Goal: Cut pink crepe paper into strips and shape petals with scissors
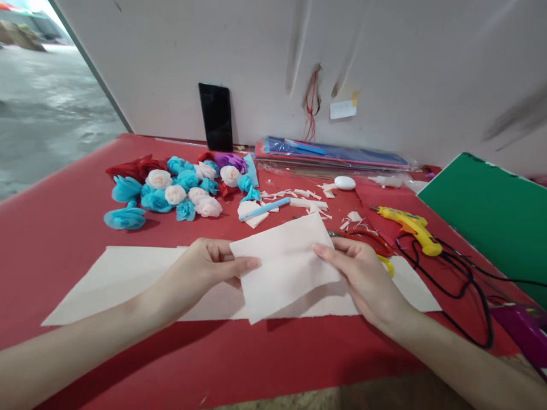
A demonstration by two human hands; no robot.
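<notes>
A white rectangular piece of paper [284, 267] is held up in front of me, slightly tilted. My left hand [213, 265] pinches its left edge, thumb on top. On the opposite edge, my right hand [359, 267] grips it the same way. Beneath lies a long white strip of paper [128, 285] on the red table, partly hidden by my hands. Scissors with red handles [370, 236] lie just behind my right hand, partly covered. Past the held piece are a light blue pen [265, 209] and white paper scraps [299, 199].
Blue, white, red and purple paper flowers [175, 188] are heaped at the back left. A phone [217, 118] leans on the wall. To the right are a yellow glue gun [410, 228], its black cable [470, 279] and a green board [491, 216]. Wrapped sheets [337, 156] lie behind.
</notes>
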